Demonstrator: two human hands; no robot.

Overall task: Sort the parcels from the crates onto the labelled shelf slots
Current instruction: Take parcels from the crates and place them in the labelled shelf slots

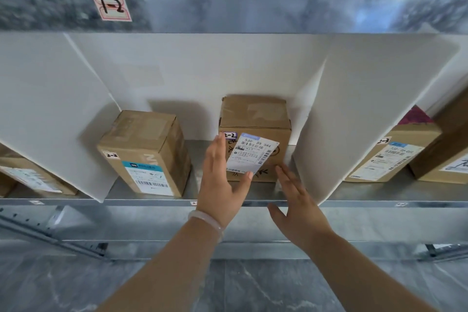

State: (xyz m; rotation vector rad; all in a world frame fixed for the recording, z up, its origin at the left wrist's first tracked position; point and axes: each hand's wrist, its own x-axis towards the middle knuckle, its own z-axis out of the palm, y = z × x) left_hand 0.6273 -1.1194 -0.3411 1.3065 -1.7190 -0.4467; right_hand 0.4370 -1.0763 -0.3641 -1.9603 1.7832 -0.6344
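We see a grey metal shelf (197,185) split by two white divider boards (50,109) into compartments. The middle one holds two brown cardboard parcels: a tall one (144,152) to the left and a squarer one (255,124) at the back, both tagged 2-2. The squarer parcel stands just beyond the left hand (222,180), whose straight fingers overlap its white label; contact we cannot tell. The right hand (298,208), fingers spread and holding nothing, hovers by its lower right corner.
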